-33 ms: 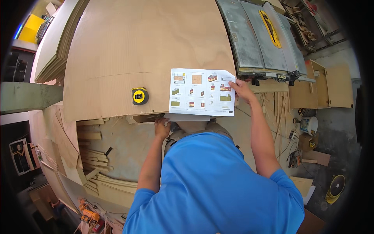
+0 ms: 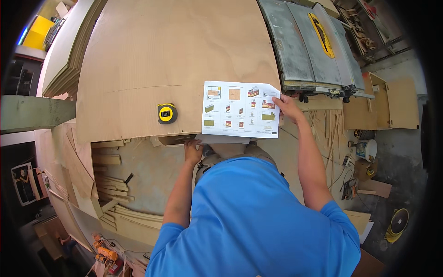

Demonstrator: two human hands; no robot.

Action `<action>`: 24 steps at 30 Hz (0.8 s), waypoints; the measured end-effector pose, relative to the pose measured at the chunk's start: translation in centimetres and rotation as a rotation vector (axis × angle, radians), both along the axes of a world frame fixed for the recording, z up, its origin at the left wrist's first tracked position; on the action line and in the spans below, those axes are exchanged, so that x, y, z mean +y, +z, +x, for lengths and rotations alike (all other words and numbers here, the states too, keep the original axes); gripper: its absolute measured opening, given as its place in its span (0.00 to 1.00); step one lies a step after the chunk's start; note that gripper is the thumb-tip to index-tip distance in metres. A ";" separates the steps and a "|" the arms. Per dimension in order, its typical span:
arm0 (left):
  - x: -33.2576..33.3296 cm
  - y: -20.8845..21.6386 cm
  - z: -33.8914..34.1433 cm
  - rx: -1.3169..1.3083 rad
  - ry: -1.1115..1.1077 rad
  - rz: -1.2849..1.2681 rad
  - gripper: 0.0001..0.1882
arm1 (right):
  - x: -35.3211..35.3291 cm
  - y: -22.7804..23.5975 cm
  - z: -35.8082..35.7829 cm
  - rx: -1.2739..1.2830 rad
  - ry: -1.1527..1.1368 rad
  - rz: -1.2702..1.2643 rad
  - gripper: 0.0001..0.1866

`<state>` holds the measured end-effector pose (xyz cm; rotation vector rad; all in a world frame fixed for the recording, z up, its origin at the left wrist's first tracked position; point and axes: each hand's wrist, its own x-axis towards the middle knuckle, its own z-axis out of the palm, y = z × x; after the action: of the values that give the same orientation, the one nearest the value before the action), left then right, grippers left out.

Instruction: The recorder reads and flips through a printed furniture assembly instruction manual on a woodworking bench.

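The right hand (image 2: pixel 289 107) pinches the printed sheet (image 2: pixel 240 110) — best held flat for reading — while the left hand (image 2: pixel 192 152) (grip unclear) sits by the board (image 2: pixel 175 51).

Both forearms are pointing forward and slightly inward, the right hand (image 2: pixel 289 110) is pinching between thumb and fingers farther from the torso, and the left hand (image 2: pixel 193 152) is resting nearer the waist, its fingertips partly hidden from the head view.

The plywood (image 2: pixel 180 51) lies open beyond the printed sheet (image 2: pixel 241 110); leftward, a tape measure (image 2: pixel 167 113) blocks passage.
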<state>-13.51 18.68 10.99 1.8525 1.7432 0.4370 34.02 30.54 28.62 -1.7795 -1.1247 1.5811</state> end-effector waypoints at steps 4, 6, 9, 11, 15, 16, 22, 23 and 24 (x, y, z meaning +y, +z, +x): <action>-0.1 0.0 0.2 0.023 0.007 0.006 0.14 | -0.2 -0.5 0.2 -0.026 -0.018 -0.006 0.22; -0.1 0.1 0.3 0.015 0.017 -0.037 0.15 | -0.2 -0.4 0.2 -0.017 -0.033 -0.005 0.21; 0.0 -0.2 -0.3 -0.009 0.015 -0.082 0.17 | -0.4 -0.2 -0.1 -0.006 0.011 0.036 0.19; -0.1 -0.3 -0.1 -0.011 0.028 -0.070 0.17 | -0.9 1.3 -0.8 0.018 0.094 -0.037 0.17; 0.4 0.5 0.5 0.036 0.062 -0.112 0.16 | -2.9 1.6 -1.8 -0.058 0.336 -0.088 0.15; 0.2 0.4 0.4 0.033 0.069 -0.114 0.16 | -3.2 1.6 -2.3 -0.060 0.343 -0.089 0.15; -0.1 0.1 0.2 0.010 0.074 -0.081 0.14 | -4.7 1.2 -3.6 -0.170 0.226 0.025 0.14; -0.2 -0.1 -0.1 -0.012 0.045 -0.064 0.14 | -4.8 1.3 -3.7 -0.166 0.232 0.028 0.14; -0.4 -0.2 -0.3 -0.007 0.051 -0.061 0.14 | -4.8 1.5 -3.7 -0.165 0.204 0.044 0.14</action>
<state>-13.80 18.27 10.79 1.7648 1.7829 0.4052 30.32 25.74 30.12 -1.8427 -1.4482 1.5303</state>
